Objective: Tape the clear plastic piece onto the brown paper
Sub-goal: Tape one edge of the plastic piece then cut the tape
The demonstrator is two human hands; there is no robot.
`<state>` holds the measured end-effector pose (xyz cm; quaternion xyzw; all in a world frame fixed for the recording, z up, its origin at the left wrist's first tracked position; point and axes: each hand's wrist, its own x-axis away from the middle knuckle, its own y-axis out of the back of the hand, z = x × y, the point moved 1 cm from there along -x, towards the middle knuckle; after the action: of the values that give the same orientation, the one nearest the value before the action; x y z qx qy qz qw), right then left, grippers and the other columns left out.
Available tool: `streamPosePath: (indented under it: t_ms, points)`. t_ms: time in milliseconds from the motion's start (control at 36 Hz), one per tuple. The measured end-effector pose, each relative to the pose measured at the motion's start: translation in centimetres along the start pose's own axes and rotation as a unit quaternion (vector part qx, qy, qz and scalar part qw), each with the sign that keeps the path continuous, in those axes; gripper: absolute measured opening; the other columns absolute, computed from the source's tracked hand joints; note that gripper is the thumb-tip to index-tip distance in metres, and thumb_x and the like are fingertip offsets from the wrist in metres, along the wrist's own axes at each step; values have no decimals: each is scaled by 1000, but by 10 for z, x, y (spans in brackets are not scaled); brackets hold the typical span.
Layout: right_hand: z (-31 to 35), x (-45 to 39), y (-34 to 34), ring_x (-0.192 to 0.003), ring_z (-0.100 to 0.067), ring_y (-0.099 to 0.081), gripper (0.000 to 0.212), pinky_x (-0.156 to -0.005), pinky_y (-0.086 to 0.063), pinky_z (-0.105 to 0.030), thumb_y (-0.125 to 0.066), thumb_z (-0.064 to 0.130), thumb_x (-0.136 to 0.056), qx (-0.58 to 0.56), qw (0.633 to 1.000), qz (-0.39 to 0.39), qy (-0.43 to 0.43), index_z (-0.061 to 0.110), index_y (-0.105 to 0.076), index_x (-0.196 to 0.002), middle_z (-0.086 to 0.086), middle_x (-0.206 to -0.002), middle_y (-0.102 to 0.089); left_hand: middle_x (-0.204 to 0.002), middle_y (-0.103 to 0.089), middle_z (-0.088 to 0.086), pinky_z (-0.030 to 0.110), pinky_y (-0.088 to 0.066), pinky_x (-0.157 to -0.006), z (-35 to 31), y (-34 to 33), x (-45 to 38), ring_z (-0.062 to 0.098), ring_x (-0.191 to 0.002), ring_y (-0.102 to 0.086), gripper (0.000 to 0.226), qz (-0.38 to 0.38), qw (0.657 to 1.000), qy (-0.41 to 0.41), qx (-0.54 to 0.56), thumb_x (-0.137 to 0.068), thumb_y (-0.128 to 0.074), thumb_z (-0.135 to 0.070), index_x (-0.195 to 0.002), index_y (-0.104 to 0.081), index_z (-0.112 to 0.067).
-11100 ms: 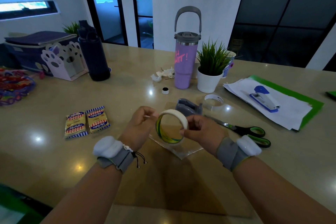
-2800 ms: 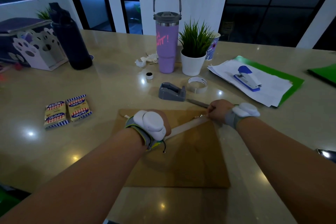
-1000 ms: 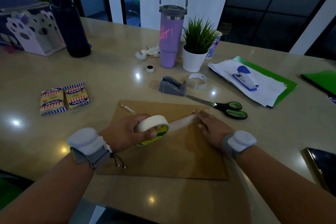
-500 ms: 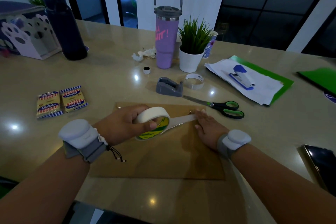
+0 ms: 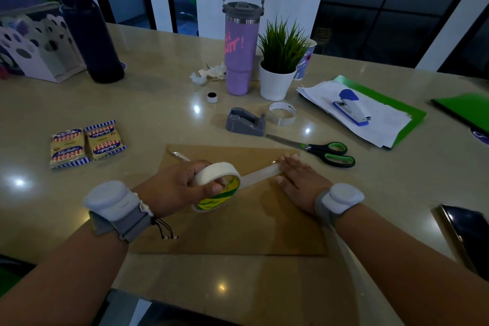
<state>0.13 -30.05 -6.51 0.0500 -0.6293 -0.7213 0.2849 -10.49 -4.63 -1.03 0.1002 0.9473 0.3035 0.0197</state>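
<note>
A sheet of brown paper (image 5: 238, 230) lies flat on the table in front of me. My left hand (image 5: 174, 188) grips a roll of white masking tape (image 5: 215, 185) tilted just above the paper's middle. A strip of tape (image 5: 260, 174) runs from the roll up and right across the paper. My right hand (image 5: 299, 182) lies flat with its fingers spread, pressing the strip's far end near the paper's top right corner. The clear plastic piece is hard to make out; a faint glint shows by my right fingertips.
Green-handled scissors (image 5: 322, 152) lie just right of the paper's top edge. Behind them stand a grey tape dispenser (image 5: 244, 122), a clear tape roll (image 5: 281, 113), a purple tumbler (image 5: 240, 61) and a potted plant (image 5: 277, 69). Cracker packs (image 5: 86, 143) lie left, a phone (image 5: 468, 233) right.
Over the last second my left hand has drawn the roll slightly left and toward me, keeping the strip taut. My right hand stays pressed on the strip's end.
</note>
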Motion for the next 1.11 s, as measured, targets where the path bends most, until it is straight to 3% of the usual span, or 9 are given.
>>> streamPosePath:
  t_ms: [111,334,445,639,806,889,973,1028,1112]
  points:
    - [-1,1,-2,-147,-18,6,64,-121,-1,-34,-22,50,-95,11,1000,-5,8,24,3,-148,0,-159,6,-96,-68,-3,15,-49,-68,1,-2,-1,9,-85,-64,70,-4,999,5,-32,-53,-48,-76,-103,-60,-28]
    - [0,2,-3,-146,-20,8,60,-118,1,-37,-21,52,-94,27,999,1,20,35,4,-146,1,-159,9,-92,-66,-1,22,-48,-66,1,-4,-4,8,-81,-62,67,-29,994,30,-101,-61,-44,-72,-103,-59,-23]
    - [0,2,-4,-146,-19,8,58,-118,1,-36,-20,53,-94,31,999,4,21,39,4,-145,1,-159,10,-87,-63,-1,16,-41,-59,-2,-3,-5,3,-73,-56,59,-43,989,39,-139,-67,-42,-66,-100,-58,-19]
    - [3,2,1,-147,-24,7,52,-118,-1,-39,-20,50,-95,47,999,12,19,47,1,-143,-3,-159,8,-91,-64,2,22,-44,-65,-7,-7,-4,14,-79,-60,59,-20,984,51,-167,-69,-40,-64,-101,-57,-18]
    - [8,1,4,-146,-30,6,48,-118,-2,-45,-17,50,-95,65,997,29,10,55,2,-139,-7,-159,7,-76,-54,-10,20,-39,-60,-7,-9,-5,4,-69,-51,55,-27,982,52,-180,-69,-37,-66,-93,-55,-20]
    - [15,5,6,-146,-30,9,50,-117,2,-47,-17,44,-96,93,995,23,7,47,3,-142,-1,-159,12,-74,-51,-12,20,-39,-60,-6,-10,-7,2,-68,-49,50,-30,981,49,-183,-69,-36,-67,-88,-52,-23]
    - [31,7,7,-146,-24,12,55,-118,6,-43,-22,27,-98,143,988,12,52,23,0,-148,-1,-158,15,-78,-56,-5,20,-40,-63,-5,-10,-6,3,-69,-51,55,-36,983,46,-177,-68,-36,-68,-91,-54,-21]
    - [43,9,6,-147,-22,7,56,-118,3,-38,-25,21,-98,107,991,29,69,14,-2,-148,-2,-159,12,-82,-59,-1,20,-42,-64,-5,-10,-6,5,-71,-53,64,-39,983,40,-174,-65,-34,-73,-93,-56,-19]
    - [55,10,-2,-147,-20,4,57,-118,0,-35,-24,27,-99,41,996,42,73,14,1,-148,-3,-159,7,-85,-61,1,22,-43,-65,-6,-11,-4,12,-75,-56,69,-41,984,41,-171,-64,-35,-74,-96,-57,-17]
